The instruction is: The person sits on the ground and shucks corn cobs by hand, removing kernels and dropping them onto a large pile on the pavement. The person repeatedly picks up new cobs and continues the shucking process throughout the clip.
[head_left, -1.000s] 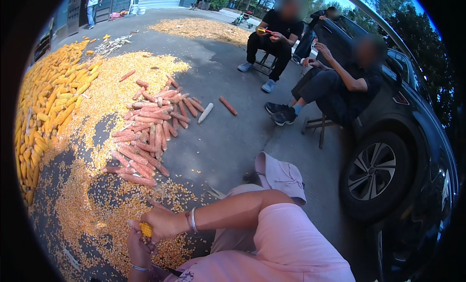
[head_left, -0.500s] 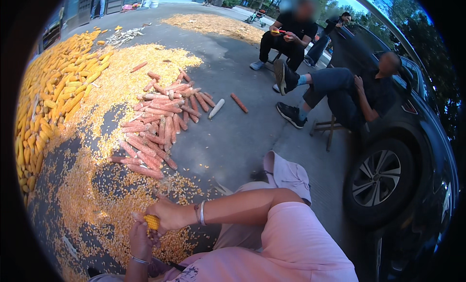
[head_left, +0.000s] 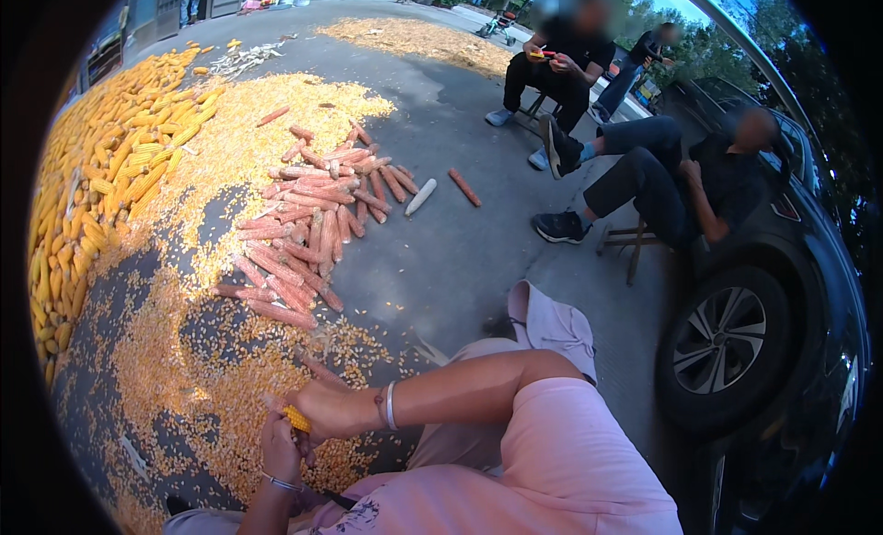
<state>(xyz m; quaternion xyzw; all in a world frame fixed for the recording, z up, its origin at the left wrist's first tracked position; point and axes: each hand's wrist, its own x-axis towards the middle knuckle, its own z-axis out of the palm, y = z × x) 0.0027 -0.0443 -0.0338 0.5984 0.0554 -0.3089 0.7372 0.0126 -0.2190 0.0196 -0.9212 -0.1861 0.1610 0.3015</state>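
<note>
Low at the left, an ear of corn [head_left: 296,418] with yellow kernels is between my two hands, just above the loose kernels. My left hand [head_left: 280,450] has its fingers closed round its near side. My right hand [head_left: 329,410] is closed against the other side, with the forearm reaching across from the right. Beyond my right knuckles shows a reddish bare cob [head_left: 322,369]; whether that hand touches it I cannot tell. Loose corn kernels [head_left: 175,351] spread over the ground under and around both hands.
Stripped cobs [head_left: 308,222] lie heaped ahead. Whole yellow ears [head_left: 101,167] are piled at the left. One white cob [head_left: 420,196] lies beside the heap. Two people sit on stools at the right, one near a dark car [head_left: 782,351]. More kernels [head_left: 414,43] are spread farther back.
The view has shifted a little, so the surroundings sit slightly farther right. Both hands stay on the ear of corn, which is turned a little and shows less of its yellow side.
</note>
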